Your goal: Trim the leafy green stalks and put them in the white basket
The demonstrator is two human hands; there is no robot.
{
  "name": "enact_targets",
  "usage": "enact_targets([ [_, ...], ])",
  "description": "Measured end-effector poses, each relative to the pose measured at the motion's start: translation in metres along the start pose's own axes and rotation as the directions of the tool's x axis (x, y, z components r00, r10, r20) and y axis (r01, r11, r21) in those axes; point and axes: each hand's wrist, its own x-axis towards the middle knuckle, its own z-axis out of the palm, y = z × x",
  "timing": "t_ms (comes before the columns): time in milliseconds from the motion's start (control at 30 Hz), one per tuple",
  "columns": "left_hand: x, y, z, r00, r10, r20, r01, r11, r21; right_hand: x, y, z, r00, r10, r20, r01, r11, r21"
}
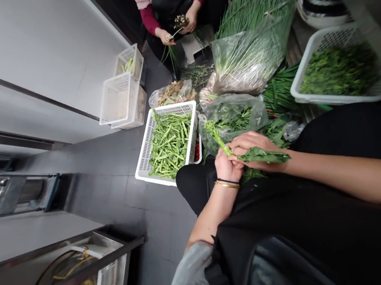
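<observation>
Left hand (226, 166) and right hand (250, 145) are both gripping the leafy stalk (265, 155), fingers curled around it. Its long axis is lying diagonally, stem end pointing upper-left, leaf lower-right.

One leafy stalk (263, 155), one left hand (226, 165) and one right hand (250, 145) at three o'clock; two co-worker's hands (163, 36) (191, 17) at twelve; two heaped white baskets (143, 162) (309, 49) at nine and two.

Dark tiled floor (111, 188), grey steel cabinet fronts (52, 48)
</observation>
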Motion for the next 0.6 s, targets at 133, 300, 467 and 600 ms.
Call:
enact_targets([
  [133, 0.000, 0.008, -0.006, 0.998, 0.059, 0.028, -0.061, 0.995, 0.084, -0.030, 0.017, -0.002, 0.965, 0.158, 0.210, -0.138, 0.984, -0.109],
  [300, -0.006, 0.015, -0.014, 0.976, 0.172, 0.130, -0.198, 0.955, 0.221, -0.064, 0.042, -0.019, 0.760, 0.160, 0.629, -0.134, 0.987, -0.089],
  [467, -0.014, 0.012, -0.004, 0.969, 0.067, 0.240, -0.111, 0.978, 0.177, -0.014, 0.031, -0.029, 0.905, 0.396, 0.156, -0.424, 0.875, 0.234],
  [600, -0.016, 0.029, -0.007, 0.948, 0.210, 0.240, -0.271, 0.928, 0.256, 0.002, 0.010, -0.010, 0.874, 0.254, 0.414, -0.425, 0.811, 0.401],
])
